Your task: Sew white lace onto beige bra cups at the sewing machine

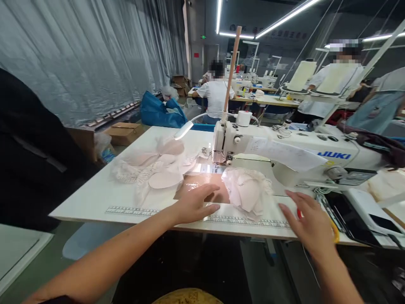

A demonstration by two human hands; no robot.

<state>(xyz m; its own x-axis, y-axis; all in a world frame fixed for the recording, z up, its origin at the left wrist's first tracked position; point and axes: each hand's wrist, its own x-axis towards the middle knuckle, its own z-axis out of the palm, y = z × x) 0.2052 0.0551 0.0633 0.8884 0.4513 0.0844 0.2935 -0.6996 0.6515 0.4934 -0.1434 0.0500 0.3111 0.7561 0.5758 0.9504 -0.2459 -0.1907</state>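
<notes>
— What is being borne by the white table (104, 194)?
— A sewing machine (303, 154), with 1 heap of pink cups (249, 192) being kept just before it.
— And the 2 hands?
— The left hand (193, 205) is being laid flat and open beside that heap; the right hand (311, 226) is being held open, with nothing gripped.

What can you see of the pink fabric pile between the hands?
The pink fabric pile is a loose heap of pale, rounded padded pieces with lacy white edging, soft-looking. It lies on the white table just before the sewing machine, between open left hand and right hand; neither clearly touches it.
</notes>
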